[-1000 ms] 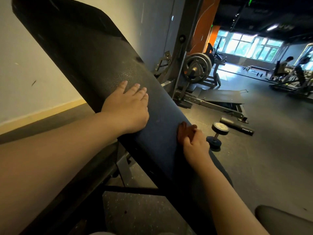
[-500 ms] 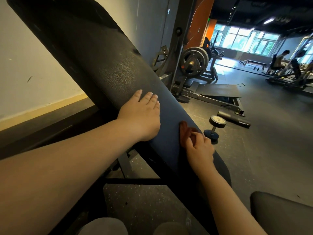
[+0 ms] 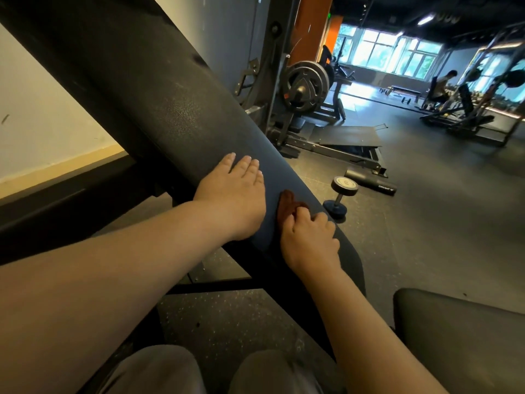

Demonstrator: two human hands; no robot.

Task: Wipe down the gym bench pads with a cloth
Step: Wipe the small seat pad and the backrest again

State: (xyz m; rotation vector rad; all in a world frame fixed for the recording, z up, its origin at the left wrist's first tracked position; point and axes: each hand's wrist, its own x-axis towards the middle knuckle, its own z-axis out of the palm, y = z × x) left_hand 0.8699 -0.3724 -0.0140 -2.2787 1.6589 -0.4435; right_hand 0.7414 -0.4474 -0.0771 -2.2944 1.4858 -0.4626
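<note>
The left hand (image 3: 233, 194) lies flat on the long, sloping padded surface (image 3: 170, 109), its fingers (image 3: 244, 169) straight and pressed together, pointing up the slope. Just to the right of those fingers, lower down the slope, the right hand (image 3: 309, 240) grips a rust-brown cloth (image 3: 287, 206). The right hand's fingers (image 3: 318, 220) are curled and pinch the bunched fabric against the black padding near its right edge. The cloth sticks out beyond the curled fingers toward the left hand, with only a narrow strip of pad showing between it and the edge of the left palm. Past the right fingers and off the pad's edge, a dumbbell (image 3: 341, 194) stands tilted on the dark floor (image 3: 426, 223), and a black roller (image 3: 372, 183) lies just behind it. Farther off in the same direction is a plate-loaded machine (image 3: 304, 86). Below the right wrist, at the lower right, is a second pad (image 3: 454, 336) — dark and lying flat. Beneath both forearms are the person's knees (image 3: 159, 371) in grey trousers. Far beyond the fingers, by bright windows, another person (image 3: 443, 86) sits at equipment.
</note>
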